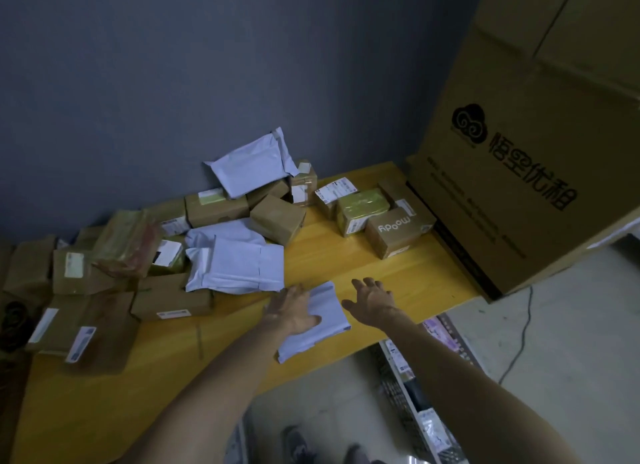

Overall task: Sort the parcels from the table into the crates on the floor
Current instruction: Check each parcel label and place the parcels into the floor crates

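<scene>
A small white poly mailer point(323, 319) lies at the front edge of the yellow table point(346, 255), one corner hanging over the edge. My left hand point(292, 309) rests flat on its left side, thumb across it. My right hand point(372, 300) hovers just right of the mailer, fingers spread, holding nothing. Further back lie larger white mailers point(239, 264), another white mailer point(249, 167) on top of the pile, and several brown cardboard parcels point(277, 217). A crate point(420, 391) with parcels in it stands on the floor below the table's right front.
A big printed cardboard box point(519, 158) stands at the table's right end. More brown boxes point(86, 328) crowd the left side. A "moody" box point(398, 233) sits at the right rear. A grey wall is behind. A cable point(523, 339) runs on the floor; my shoes point(298, 446) show below.
</scene>
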